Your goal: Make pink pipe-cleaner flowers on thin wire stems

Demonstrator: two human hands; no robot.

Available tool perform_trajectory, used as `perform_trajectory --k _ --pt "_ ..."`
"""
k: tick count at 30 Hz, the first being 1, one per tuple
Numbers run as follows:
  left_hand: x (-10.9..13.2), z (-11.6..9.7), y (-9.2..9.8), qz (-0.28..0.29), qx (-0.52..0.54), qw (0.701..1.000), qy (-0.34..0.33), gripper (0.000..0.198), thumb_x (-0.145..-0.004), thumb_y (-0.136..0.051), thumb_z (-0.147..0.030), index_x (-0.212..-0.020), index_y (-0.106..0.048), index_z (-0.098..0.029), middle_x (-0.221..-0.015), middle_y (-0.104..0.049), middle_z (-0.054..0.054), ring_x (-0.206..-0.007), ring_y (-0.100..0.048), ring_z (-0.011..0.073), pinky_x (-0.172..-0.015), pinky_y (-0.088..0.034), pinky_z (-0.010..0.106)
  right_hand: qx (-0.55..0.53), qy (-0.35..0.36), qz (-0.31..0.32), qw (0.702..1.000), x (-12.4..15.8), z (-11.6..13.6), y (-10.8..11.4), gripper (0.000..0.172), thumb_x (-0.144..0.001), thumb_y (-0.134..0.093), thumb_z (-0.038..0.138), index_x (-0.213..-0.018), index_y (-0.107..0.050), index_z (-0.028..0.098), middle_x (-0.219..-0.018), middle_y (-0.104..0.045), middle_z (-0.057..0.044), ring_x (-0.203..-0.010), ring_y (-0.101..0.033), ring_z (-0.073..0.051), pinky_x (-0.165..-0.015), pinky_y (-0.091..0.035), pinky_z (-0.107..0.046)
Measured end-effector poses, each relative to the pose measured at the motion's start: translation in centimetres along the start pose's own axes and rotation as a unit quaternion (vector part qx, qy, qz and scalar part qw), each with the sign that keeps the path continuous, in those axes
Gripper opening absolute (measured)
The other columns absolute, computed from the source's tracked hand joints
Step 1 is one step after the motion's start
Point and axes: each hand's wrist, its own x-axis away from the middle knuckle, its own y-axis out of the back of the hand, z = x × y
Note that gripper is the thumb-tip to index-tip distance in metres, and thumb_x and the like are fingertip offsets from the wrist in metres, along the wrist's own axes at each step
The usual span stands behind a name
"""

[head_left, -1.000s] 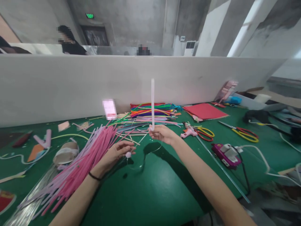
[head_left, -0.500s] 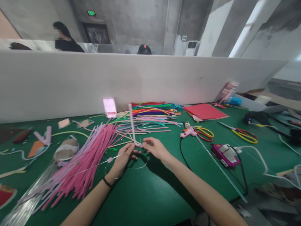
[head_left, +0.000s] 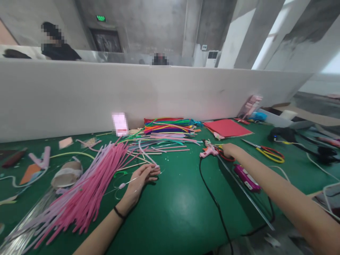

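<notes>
My left hand (head_left: pixel 142 179) pinches the end of a bent pale lilac pipe cleaner (head_left: pixel 145 153) between thumb and fingertips. Thin clear line loops around that wrist, and a small lilac tuft (head_left: pixel 122 186) sits on a pale strand beside it. Over on the right, my right hand (head_left: pixel 230 150) is closed on the handles of a pair of red-and-yellow scissors (head_left: pixel 226 158); its fingertips are partly hidden. Just left of them lies a pink glue gun (head_left: pixel 209 150), a clear glue stick (head_left: pixel 245 193) trailing from its back.
A bundle of pink and lilac pipe cleaners (head_left: pixel 92 187) covers the left side. Coloured pipe cleaners (head_left: pixel 170 125) lie at the back, near red sheets (head_left: pixel 227 128). Second scissors (head_left: pixel 268 152), a purple power strip (head_left: pixel 247 178) and a black cord (head_left: pixel 212 196) are right. A white partition (head_left: pixel 164 92) stands behind.
My right hand has left the lilac pipe cleaner and moved right to the scissors by the glue gun. My left hand keeps the pipe cleaner, which now leans further left. The view has shifted slightly.
</notes>
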Motion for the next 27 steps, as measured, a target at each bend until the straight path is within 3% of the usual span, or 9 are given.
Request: perform_trajectory --k 3,7,13,15,17,19,22,24,27 --pt "0.7 -0.8 -0.3 0.015 -0.02 1.0 -0.011 0.037 -0.08 -0.068 -0.04 -0.104 -0.065 -0.011 -0.107 -0.072 0.017 -0.094 -0.071 0.0263 -0.071 -0.057 0.03 0.015 -0.008 0.031 0.999 -0.8 0.2 0.1 0.026 -0.062 -0.068 0.008 -0.087 -0.074 0.008 -0.093 -0.072 -0.02 -0.088 -0.07 -0.028 -0.071 -0.049 -0.029" --pt "1.5 -2.0 -0.3 0.009 -0.046 0.998 -0.036 0.037 -0.08 -0.069 -0.041 -0.104 -0.066 -0.013 -0.107 -0.072 0.015 -0.097 -0.07 0.0281 -0.073 -0.058 0.032 0.033 -0.026 -0.002 0.999 0.0 -0.8 2.7 0.031 -0.072 -0.064 0.022 -0.099 -0.072 0.008 -0.106 -0.068 -0.023 -0.1 -0.065 -0.033 -0.076 -0.048 -0.037" --pt "2.2 -3.3 -0.7 -0.022 -0.031 0.998 -0.052 0.04 -0.079 -0.071 -0.04 -0.106 -0.067 -0.012 -0.107 -0.072 0.015 -0.098 -0.07 0.0282 -0.078 -0.057 0.033 0.027 -0.061 -0.097 0.993 5.4 -2.0 7.4 0.03 -0.082 -0.053 0.026 -0.104 -0.066 0.009 -0.1 -0.067 -0.023 -0.093 -0.065 -0.032 -0.067 -0.044 -0.035" --pt "2.5 -3.6 -1.0 -0.022 -0.006 0.999 -0.045 0.039 -0.079 -0.071 -0.04 -0.106 -0.067 -0.011 -0.107 -0.073 0.015 -0.098 -0.07 0.0286 -0.078 -0.058 0.033 -0.065 -0.007 -0.211 0.975 8.5 -0.2 6.6 0.032 -0.086 -0.052 0.032 -0.106 -0.061 0.008 -0.09 -0.067 -0.019 -0.083 -0.065 -0.028 -0.065 -0.043 -0.033" --pt "2.8 -3.7 -1.3 -0.021 0.017 0.999 -0.044 0.04 -0.078 -0.071 -0.039 -0.106 -0.068 -0.01 -0.106 -0.073 0.016 -0.098 -0.07 0.0286 -0.08 -0.058 0.034 -0.195 0.059 -0.265 0.942 11.5 2.7 4.1 0.03 -0.087 -0.052 0.037 -0.108 -0.057 0.015 -0.088 -0.067 -0.011 -0.074 -0.063 -0.022 -0.064 -0.044 -0.029" --pt "3.0 -3.7 -1.5 -0.029 0.033 0.998 -0.046 0.042 -0.077 -0.073 -0.038 -0.107 -0.068 -0.01 -0.107 -0.073 0.016 -0.098 -0.07 0.0282 -0.082 -0.057 0.034 -0.282 0.135 -0.243 0.918 14.0 6.1 0.9 0.03 -0.081 -0.061 0.043 -0.099 -0.055 0.02 -0.084 -0.065 -0.006 -0.07 -0.061 -0.021 -0.063 -0.046 -0.029" --pt "3.1 -3.6 -1.6 -0.056 0.052 0.995 -0.056 0.042 -0.073 -0.076 -0.037 -0.106 -0.069 -0.011 -0.106 -0.073 0.014 -0.096 -0.071 0.0272 -0.084 -0.057 0.035 -0.353 0.245 -0.219 0.876 15.7 10.4 -3.3 0.038 -0.076 -0.067 0.042 -0.103 -0.05 0.021 -0.101 -0.06 -0.009 -0.088 -0.062 -0.024 -0.075 -0.05 -0.033" --pt "3.0 -3.4 -1.5 -0.076 0.061 0.993 -0.071 0.041 -0.071 -0.078 -0.037 -0.102 -0.07 -0.011 -0.103 -0.074 0.013 -0.094 -0.071 0.0266 -0.084 -0.058 0.035 -0.353 0.288 -0.218 0.863 15.8 12.1 -4.6 0.056 -0.068 -0.075 0.045 -0.109 -0.047 0.018 -0.107 -0.057 -0.013 -0.099 -0.059 -0.029 -0.084 -0.049 -0.04" --pt "2.8 -3.0 -1.3 -0.095 0.063 0.99 -0.079 0.042 -0.07 -0.079 -0.038 -0.102 -0.07 -0.011 -0.101 -0.075 0.012 -0.094 -0.071 0.0252 -0.085 -0.058 0.034 -0.347 0.282 -0.201 0.872 15.3 13.7 -4.7 0.051 -0.071 -0.073 0.043 -0.107 -0.047 0.018 -0.104 -0.057 -0.012 -0.095 -0.059 -0.028 -0.08 -0.05 -0.04"
